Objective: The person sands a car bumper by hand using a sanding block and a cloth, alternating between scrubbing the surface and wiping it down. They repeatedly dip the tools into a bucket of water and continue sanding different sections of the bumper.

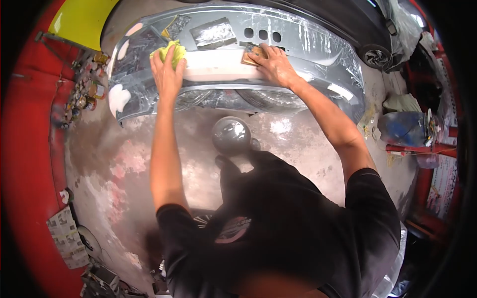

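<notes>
A wet grey car bumper (318, 44) lies across the upper view, with a pale filler-coloured band (213, 62) along its middle. My left hand (168, 69) is closed around a crumpled yellow-green cloth (178, 53) at the left end of that band. My right hand (276, 64) presses a flat brown sanding block (251, 55) onto the right end of the band; the fingers hide part of the block. A dark wet sheet (213, 34) lies on the bumper between and above my hands. Three oval holes sit above my right hand.
A grey bowl (231, 135) stands on the stained floor below the bumper. Tyres (271, 99) show under it. Several cans (94, 90) stand at left beside a red wall (25, 149). A dark car (343, 25) is behind, and a blue-stained plastic container (405, 128) sits at right.
</notes>
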